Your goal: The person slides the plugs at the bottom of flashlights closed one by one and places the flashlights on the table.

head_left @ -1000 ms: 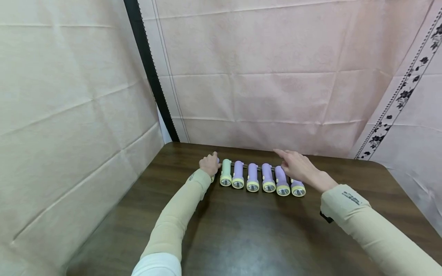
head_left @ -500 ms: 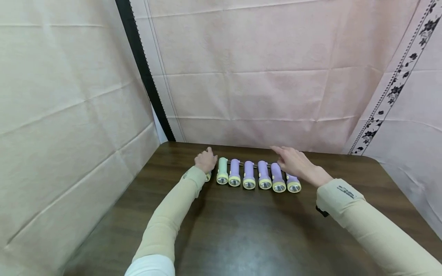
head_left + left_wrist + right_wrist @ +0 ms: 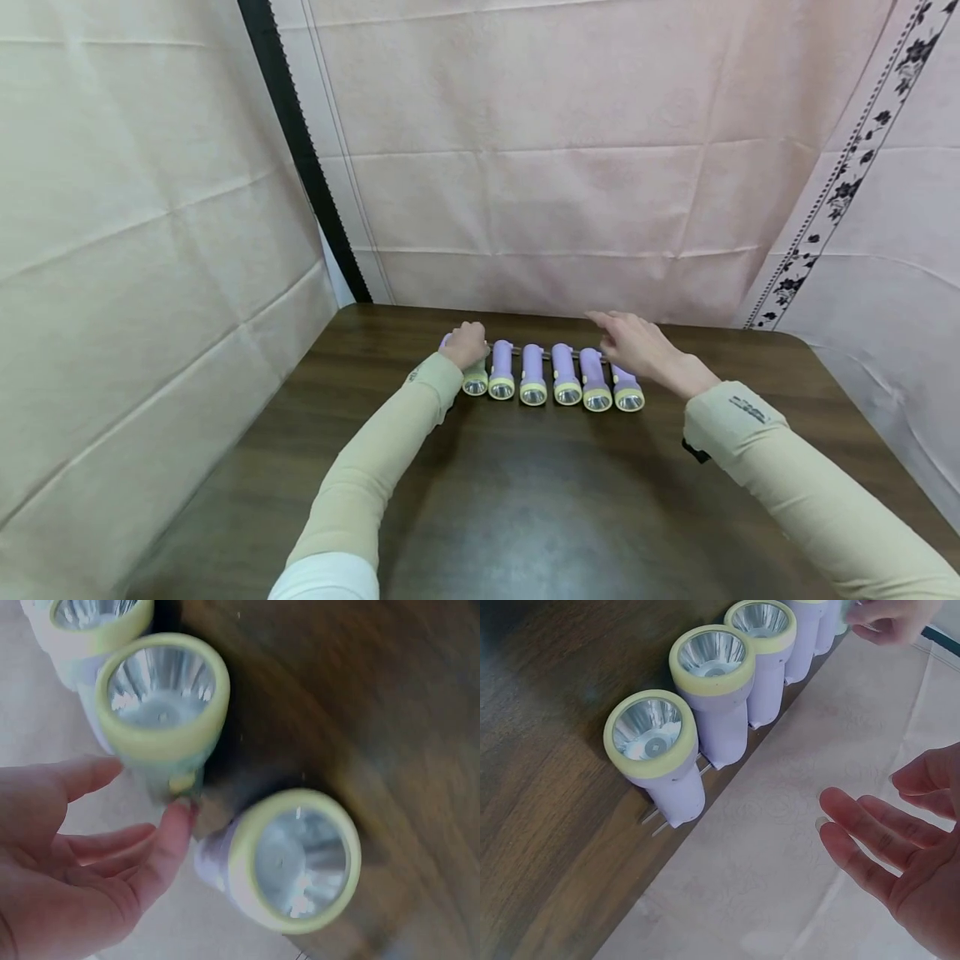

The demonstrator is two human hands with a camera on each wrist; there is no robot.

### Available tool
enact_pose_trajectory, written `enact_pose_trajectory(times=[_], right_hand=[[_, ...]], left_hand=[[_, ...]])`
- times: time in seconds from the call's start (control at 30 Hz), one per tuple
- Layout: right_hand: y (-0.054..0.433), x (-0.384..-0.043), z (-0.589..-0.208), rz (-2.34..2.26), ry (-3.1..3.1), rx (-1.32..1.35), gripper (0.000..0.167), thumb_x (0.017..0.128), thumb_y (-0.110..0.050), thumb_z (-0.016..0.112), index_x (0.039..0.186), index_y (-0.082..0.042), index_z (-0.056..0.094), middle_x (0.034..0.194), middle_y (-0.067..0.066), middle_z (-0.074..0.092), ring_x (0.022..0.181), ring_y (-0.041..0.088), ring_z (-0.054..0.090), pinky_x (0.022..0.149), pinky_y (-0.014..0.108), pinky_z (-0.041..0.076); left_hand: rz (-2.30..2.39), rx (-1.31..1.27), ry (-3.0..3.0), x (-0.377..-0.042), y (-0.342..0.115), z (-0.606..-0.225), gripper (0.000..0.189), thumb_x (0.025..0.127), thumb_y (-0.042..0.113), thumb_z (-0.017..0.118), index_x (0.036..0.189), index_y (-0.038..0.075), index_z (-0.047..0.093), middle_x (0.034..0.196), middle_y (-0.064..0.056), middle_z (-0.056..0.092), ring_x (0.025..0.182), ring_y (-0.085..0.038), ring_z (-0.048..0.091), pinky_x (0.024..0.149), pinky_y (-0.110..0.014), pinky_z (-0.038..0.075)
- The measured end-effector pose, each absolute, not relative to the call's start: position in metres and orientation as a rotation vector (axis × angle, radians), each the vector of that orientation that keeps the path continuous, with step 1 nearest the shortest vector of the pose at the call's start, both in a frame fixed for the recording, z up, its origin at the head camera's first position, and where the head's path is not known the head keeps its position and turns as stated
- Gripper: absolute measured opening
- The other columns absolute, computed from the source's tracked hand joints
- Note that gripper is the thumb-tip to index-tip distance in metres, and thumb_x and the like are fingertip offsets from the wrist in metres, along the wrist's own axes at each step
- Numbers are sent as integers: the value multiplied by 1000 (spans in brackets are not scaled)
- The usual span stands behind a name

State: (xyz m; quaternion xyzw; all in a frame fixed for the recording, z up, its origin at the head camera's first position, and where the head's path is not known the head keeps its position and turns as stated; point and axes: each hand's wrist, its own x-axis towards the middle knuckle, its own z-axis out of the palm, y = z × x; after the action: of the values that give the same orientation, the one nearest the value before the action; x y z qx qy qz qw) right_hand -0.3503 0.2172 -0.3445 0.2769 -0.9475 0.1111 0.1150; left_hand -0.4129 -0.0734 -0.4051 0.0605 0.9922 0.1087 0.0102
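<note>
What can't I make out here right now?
Head view: back of the green flashlight, hidden by the left hand.
Head view: back of the rightmost purple flashlight, behind the right hand.
Head view: print on the right sleeve, too small.
Left wrist view: whether the fingers grip, blurred.
Right wrist view: heads of the farther purple flashlights, cut off by the top edge.

Soft light; pale glare on the tabletop [image 3: 517, 517] at six o'clock in the head view, faint shadows beside the sleeves [image 3: 367, 483]. Left-wrist view hazy, its flashlights [image 3: 163, 742] blurred; right-wrist view sharper.
</note>
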Motion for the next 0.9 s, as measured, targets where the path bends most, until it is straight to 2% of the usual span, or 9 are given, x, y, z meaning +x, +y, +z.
enact_pose_trajectory(times=[0.1,0.27,0.33,0.5,0.67,0.9], right_hand=[[219,-350,-345,334,-2787,802,54,84,-2,51,138,-6,51,89,7,60,66,17,48,55,29,36],[221,-349,-347,330,-2797,792,53,83,-3,51,136,-5,53,84,5,57,65,17,47,52,28,34],[223,-348,-348,331,-2795,788,52,83,-3,51,136,-4,53,84,5,57,66,17,47,52,28,34],[225,-347,-349,336,-2793,780,52,83,-3,51,136,-4,53,88,7,59,69,18,49,54,29,36],[225,-346,-350,331,-2771,785,52,83,-3,51,134,-3,54,91,8,61,72,19,50,56,31,38],[224,-344,-347,343,-2735,790,53,84,-3,52,136,0,50,110,18,67,80,24,56,65,39,46]], left_hand=[[322,170,3075,-410,-72,-409,18,91,17,58,98,2,62,110,-17,64,95,-30,64,80,-42,53],[354,64,3043,-408,-69,-413,39,90,20,61,118,-4,51,120,-21,59,106,-36,60,88,-45,51],[371,48,3045,-409,-68,-414,44,89,21,63,121,-5,48,121,-21,58,107,-37,60,89,-44,51],[389,90,3065,-410,-72,-414,37,88,22,66,112,-3,54,116,-18,59,98,-33,62,84,-41,52],[448,68,3112,-410,-77,-407,35,86,25,69,106,-2,57,104,-17,62,88,-30,64,78,-40,53],[611,54,3122,-404,-77,-388,29,85,26,69,99,2,59,95,-13,61,78,-26,60,66,-36,50]])
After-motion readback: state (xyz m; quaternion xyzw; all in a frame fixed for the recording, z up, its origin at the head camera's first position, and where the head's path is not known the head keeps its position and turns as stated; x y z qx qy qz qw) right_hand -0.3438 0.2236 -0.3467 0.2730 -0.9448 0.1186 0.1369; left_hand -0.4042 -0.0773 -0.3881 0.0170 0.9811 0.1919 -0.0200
